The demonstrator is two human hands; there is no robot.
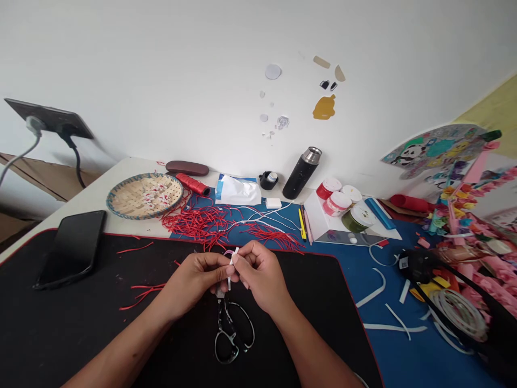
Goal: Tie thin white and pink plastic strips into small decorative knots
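Above the black mat (307, 318), my left hand (194, 277) and my right hand (262, 272) meet with their fingertips together. Both pinch a narrow white strip (229, 283), whose upper end pokes out above the thumbs. A thin pinkish-purple bit shows at the left fingertips; what it belongs to is unclear. Below the hands lies a pair of scissors (231, 335) with dark handles toward me, its blades mostly hidden under the fingers. Loose red cords (147, 293) lie on the mat left of my left forearm.
A woven basket (125, 196) holds small red-and-white pieces. Behind the mat are a red cord heap (197, 223), a thread spool (193, 185), a black flask (301, 175) and paint jars (337, 202). A phone (72, 248) lies left; white strips (391, 327) lie right.
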